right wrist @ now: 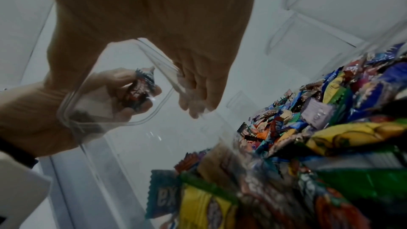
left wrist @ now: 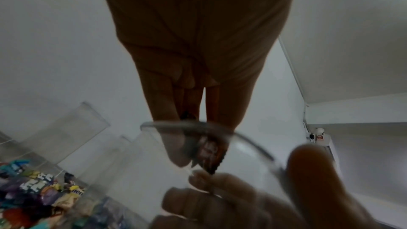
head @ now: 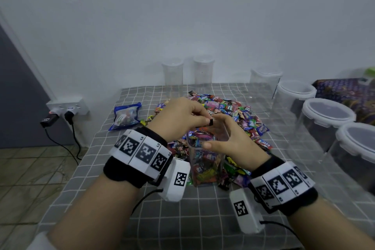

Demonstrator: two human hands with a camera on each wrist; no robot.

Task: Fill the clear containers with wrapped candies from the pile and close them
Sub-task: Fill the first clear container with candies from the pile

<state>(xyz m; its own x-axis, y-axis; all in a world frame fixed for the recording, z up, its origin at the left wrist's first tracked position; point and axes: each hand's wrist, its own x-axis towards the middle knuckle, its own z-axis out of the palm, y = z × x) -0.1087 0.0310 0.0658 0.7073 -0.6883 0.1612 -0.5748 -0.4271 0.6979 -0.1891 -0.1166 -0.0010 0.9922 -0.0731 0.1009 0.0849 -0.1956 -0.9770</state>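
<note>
A tall clear container [head: 203, 165], partly filled with wrapped candies, stands open on the checked cloth at the near edge of the candy pile [head: 233, 110]. My right hand [head: 217, 134] grips its rim, thumb on the near side and fingers on the far side. My left hand [head: 207, 121] pinches a dark wrapped candy [head: 211, 122] just above the opening. In the left wrist view the candy [left wrist: 209, 152] shows behind the container rim [left wrist: 242, 137]. In the right wrist view the candy [right wrist: 141, 90] and the left hand's fingers [right wrist: 114, 97] show through the container's rim [right wrist: 66, 104], with the pile [right wrist: 330, 111] to the right.
Empty lidded clear containers stand at the back [head: 172, 75] [head: 203, 73] [head: 263, 87], and three white-rimmed ones line the right side [head: 294, 97] [head: 328, 115] [head: 361, 140]. A blue candy bag [head: 126, 116] lies left of the pile. A wall socket with plugs [head: 67, 108] is beyond the table's left edge.
</note>
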